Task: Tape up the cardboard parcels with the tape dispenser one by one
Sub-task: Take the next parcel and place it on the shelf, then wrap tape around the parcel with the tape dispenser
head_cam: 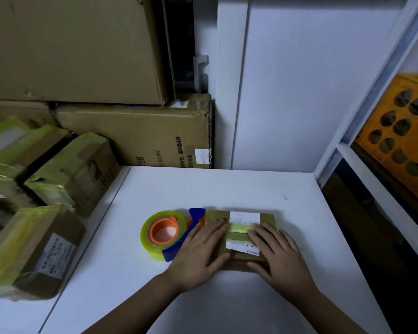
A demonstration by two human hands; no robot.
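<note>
Head view:
Parcel: small flat cardboard parcel [239, 239] on the white table [299, 201], near the front edge, long side running left to right.
Label: white shipping label [244, 219] on top of the parcel, in the middle.
Tape strip: shiny yellow-clear tape strip [238, 229] laid left to right over the label, along the long side of the parcel.
Left hand: left hand [199, 251] flat and wide, fingers straight, pressing on the left end of the parcel top (holding nothing).
Right hand: right hand [278, 254] flat and wide too, fingers straight, pressing on the right end of the parcel top.
Tape dispenser: blue and orange tape dispenser [169, 233] lying on its side on the table, just left of the parcel, touching or nearly touching its left end.
Nearer hand: left, right beside the dispenser; right hand well apart from it, across the parcel.
Step in hand: likely smoothing the strip down (a guess from the flat hands).
Next move: probably a reach to the left for the dispenser, or a turn of the parcel.
Done pile: taped parcels [34, 247] stacked off the left of the table.
</note>
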